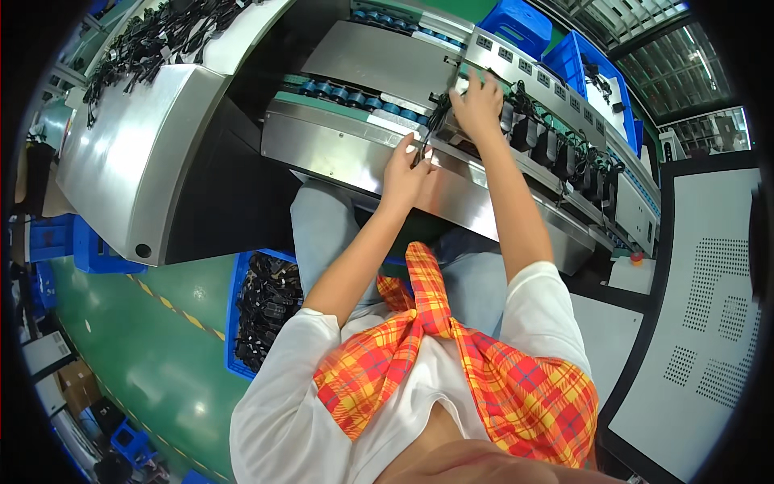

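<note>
My left hand (407,177) is at the near metal edge of the conveyor, its thumb and fingers closed on a thin black cable (422,149). The cable runs up toward a small dark bunch of cord (440,111) beside the rollers. Farther off and to the right, my right hand (480,106) reaches over the near-left end of a row of black power adapters (545,147), its fingers apart. What lies beneath that palm is hidden. Just beyond the fingers runs a pale strip with several sockets (524,66). Cords hang tangled among the adapters.
Blue rollers (339,94) flank a grey metal plate (379,64). A metal chute (145,153) with heaped black cables (165,40) stands left. A blue crate (242,323) of black parts sits by my legs. Blue bins (516,28) line the far side; a perforated white panel (685,315) is right.
</note>
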Demonstrator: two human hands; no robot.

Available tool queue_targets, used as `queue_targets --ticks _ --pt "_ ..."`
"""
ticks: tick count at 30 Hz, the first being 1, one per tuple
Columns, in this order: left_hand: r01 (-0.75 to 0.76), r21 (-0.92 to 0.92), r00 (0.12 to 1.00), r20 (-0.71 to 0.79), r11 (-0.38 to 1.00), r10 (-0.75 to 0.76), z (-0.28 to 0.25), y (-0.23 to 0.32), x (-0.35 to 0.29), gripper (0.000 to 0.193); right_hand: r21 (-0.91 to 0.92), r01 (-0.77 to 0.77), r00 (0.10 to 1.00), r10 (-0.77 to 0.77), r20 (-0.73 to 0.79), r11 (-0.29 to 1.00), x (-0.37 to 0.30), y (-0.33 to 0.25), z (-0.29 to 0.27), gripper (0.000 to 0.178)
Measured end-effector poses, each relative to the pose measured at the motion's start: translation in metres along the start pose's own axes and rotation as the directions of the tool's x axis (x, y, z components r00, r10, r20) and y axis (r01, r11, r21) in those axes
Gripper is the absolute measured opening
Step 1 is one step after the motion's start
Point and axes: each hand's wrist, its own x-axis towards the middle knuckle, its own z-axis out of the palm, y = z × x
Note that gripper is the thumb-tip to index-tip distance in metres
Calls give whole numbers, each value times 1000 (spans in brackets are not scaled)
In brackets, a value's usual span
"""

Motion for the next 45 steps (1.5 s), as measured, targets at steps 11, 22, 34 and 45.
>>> queue_targets --ticks 11,22,34,45 --pt "-320 647 927 63 692 369 -3 30 -33 57 513 -857 513 -180 839 -50 -105 -25 -36 22" --pt "-313 763 864 -19 566 503 -113 -11 -101 41 987 -161 972 178 154 27 88 31 -13 20" --pt "-35 914 954 -90 405 285 -138 -38 -115 25 -110 74 919 -25 394 991 119 76 33 15" --pt "-41 938 948 -73 344 310 -141 -44 -113 21 -149 31 945 19 326 988 100 62 21 21"
